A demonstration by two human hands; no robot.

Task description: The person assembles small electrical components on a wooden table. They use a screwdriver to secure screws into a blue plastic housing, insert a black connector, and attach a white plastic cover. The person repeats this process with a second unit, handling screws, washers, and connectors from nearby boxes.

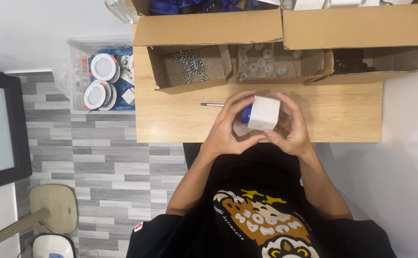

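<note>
Both my hands hold a small white box-shaped part (264, 112) just above the near edge of the wooden table (343, 114). A blue piece (246, 113) sticks out of its left side. My left hand (228, 128) wraps around the left and underside, thumb against the box's lower edge. My right hand (291, 125) cups the right side, fingers curled behind it. A thin screwdriver (212, 104) lies on the table just left of my left hand, its handle hidden by my fingers.
Three open cardboard boxes line the table's far edge: one with several screws (190, 64), one with white round parts (262, 62), one with dark parts (350, 62). A clear plastic bin (104, 76) of round white fixtures stands on the floor to the left.
</note>
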